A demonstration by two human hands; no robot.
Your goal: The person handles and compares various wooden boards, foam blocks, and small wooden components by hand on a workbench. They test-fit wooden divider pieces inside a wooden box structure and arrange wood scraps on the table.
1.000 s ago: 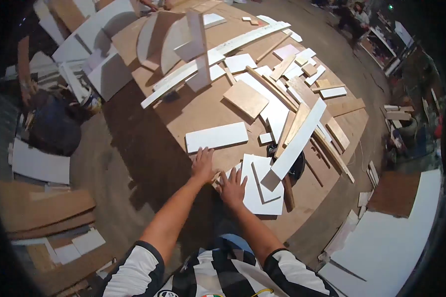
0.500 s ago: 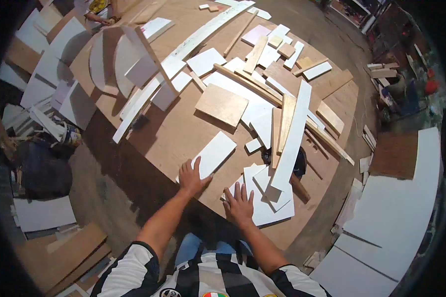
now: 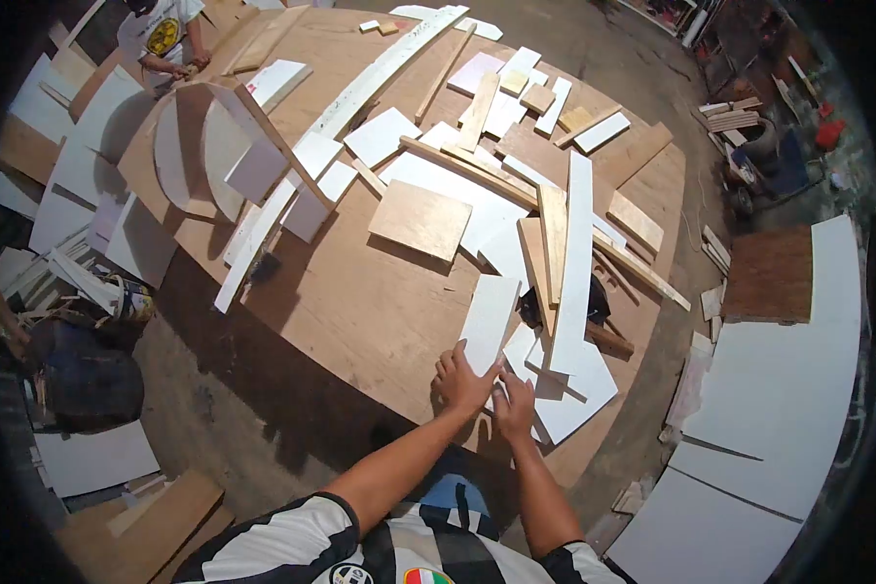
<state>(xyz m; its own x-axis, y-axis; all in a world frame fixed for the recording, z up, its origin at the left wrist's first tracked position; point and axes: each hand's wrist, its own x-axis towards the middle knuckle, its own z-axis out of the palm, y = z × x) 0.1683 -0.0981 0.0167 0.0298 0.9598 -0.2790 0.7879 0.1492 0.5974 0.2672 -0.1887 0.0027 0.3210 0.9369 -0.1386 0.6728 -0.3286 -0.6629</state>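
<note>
A rectangular white board (image 3: 490, 316) lies on the wooden table with its near end in my left hand (image 3: 465, 382). My left fingers run along its left edge and the thumb lies on the right side. Close beside it, my right hand (image 3: 514, 404) rests at the left edge of a larger white panel (image 3: 584, 397), fingers extended and slightly parted. Whether the right fingertips also touch the rectangular board, I cannot tell. A smaller white piece and the end of a long white strip (image 3: 576, 263) lie over the panel.
A square plywood piece (image 3: 420, 222) lies ahead of my hands. Long wooden strips (image 3: 552, 243) cross white offcuts on the right. A curved assembly (image 3: 200, 151) stands at the left. Another person (image 3: 165, 44) works at the far left corner. White sheets (image 3: 769, 389) lean at right.
My left hand has brought the rectangular board rightward and turned it more upright in view. The larger panel has shifted right and rotated, with my right hand now at its left edge.
</note>
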